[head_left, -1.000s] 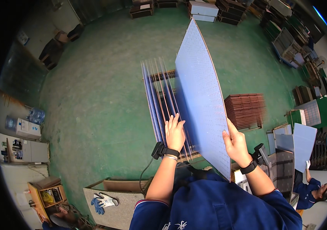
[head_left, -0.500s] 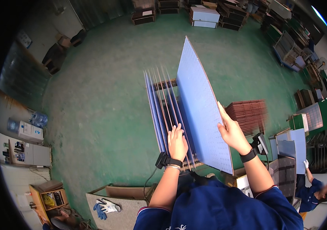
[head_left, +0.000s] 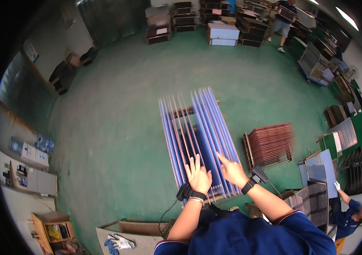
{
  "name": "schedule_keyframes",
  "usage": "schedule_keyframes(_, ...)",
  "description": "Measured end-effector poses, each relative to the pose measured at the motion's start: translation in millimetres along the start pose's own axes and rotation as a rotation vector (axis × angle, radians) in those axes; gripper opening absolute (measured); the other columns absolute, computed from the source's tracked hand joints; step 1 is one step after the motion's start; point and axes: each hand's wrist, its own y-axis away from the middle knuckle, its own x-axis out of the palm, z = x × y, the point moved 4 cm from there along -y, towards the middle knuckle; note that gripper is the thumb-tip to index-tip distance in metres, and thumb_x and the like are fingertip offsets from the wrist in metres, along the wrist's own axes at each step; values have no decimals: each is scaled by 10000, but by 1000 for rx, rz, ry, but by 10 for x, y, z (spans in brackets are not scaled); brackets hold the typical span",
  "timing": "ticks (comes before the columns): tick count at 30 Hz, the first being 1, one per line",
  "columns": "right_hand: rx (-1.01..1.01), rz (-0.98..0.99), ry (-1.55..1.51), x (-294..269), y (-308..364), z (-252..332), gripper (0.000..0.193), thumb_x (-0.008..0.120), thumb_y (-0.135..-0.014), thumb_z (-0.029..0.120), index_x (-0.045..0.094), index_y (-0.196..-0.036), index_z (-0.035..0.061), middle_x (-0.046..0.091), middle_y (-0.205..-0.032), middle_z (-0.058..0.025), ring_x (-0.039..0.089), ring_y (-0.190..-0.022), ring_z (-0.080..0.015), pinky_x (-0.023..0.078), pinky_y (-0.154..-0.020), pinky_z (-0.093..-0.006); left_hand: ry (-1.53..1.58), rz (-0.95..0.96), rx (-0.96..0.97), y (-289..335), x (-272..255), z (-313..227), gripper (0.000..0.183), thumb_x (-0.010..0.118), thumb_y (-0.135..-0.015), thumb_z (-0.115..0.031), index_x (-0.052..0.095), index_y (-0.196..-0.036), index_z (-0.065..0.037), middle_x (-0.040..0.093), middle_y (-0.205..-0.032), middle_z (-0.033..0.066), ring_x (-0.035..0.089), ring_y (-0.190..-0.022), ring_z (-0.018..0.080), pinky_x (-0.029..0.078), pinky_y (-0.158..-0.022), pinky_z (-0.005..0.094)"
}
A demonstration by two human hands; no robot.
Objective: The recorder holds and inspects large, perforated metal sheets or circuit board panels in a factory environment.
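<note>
Thin blue-faced panels (head_left: pixel 220 127) stand on edge, side by side, in a low rack (head_left: pixel 219 198) in front of me. Along the left part, several reddish-brown edges show among the blue ones, with a wider gap near the middle. My left hand (head_left: pixel 198 175) lies over the top edges of the left panels, its fingers spread and holding nothing. At the gap's right side, my right hand (head_left: pixel 232 171) is at the near end of the right-hand panels. Its index finger stretches out along their top edges; its other fingers are partly hidden. No panel is raised.
A second rack of brown boards (head_left: pixel 270 144) stands to the right. At lower left is a grey bench (head_left: pixel 147 233) with gloves (head_left: pixel 120 242) on it. A co-worker (head_left: pixel 353 216) handles panels at lower right; another person (head_left: pixel 283 25) carries a crate far off.
The large blue panel my right hand held up has come down among the others at the right. My right hand has moved left and down and released it. My left hand has shifted slightly nearer.
</note>
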Motion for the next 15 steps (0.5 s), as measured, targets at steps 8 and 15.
schedule_keyframes(8,-133,-219,-211,-270,377,-354,408,464,-842,-47,547,-1228,60,637,-1041,-214,683,-727,-224,546,-680,-337,92,-7,-69,-17,45,51,153,610,-725,-114,530,-641,-14,420,-1402,167,311,-1321,418,211,-1077,566)
schedule_keyframes(15,-69,-154,-252,-346,544,-713,457,423,-831,-43,518,-1265,67,646,-970,-171,670,-728,-212,542,-706,-333,547,-90,149,-387,-1568,-405,169,515,-765,-8,614,-895,38,629,-914,162,598,-855,244,468,-776,309)
